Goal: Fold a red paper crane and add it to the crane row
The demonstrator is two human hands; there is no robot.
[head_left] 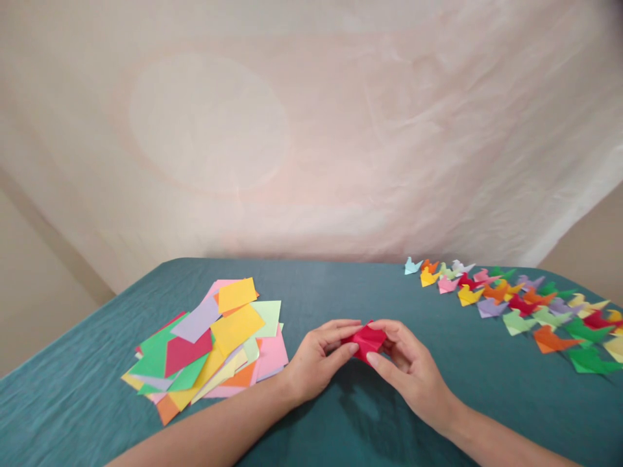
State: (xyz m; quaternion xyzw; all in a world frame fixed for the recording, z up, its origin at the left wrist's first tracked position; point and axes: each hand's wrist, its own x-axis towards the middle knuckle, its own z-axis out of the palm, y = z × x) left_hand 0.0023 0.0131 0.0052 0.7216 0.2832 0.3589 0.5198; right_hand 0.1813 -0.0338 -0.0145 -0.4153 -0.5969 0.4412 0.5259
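A small piece of red folded paper (368, 342) is held between both hands just over the table, with creases showing on its face. My left hand (325, 355) pinches its left side between thumb and fingers. On the other side, my right hand (406, 363) grips the right edge, its thumb at the lower corner and fingertips at the top. Fingers cover parts of the paper, so its full shape is hidden.
A loose pile of coloured paper sheets (238, 327) lies to the left. Several folded paper birds (518, 321) stand in rows at the right. Dark green cloth (311, 292) covers the table, and a pale hanging sheet (331, 149) rises behind its far edge.
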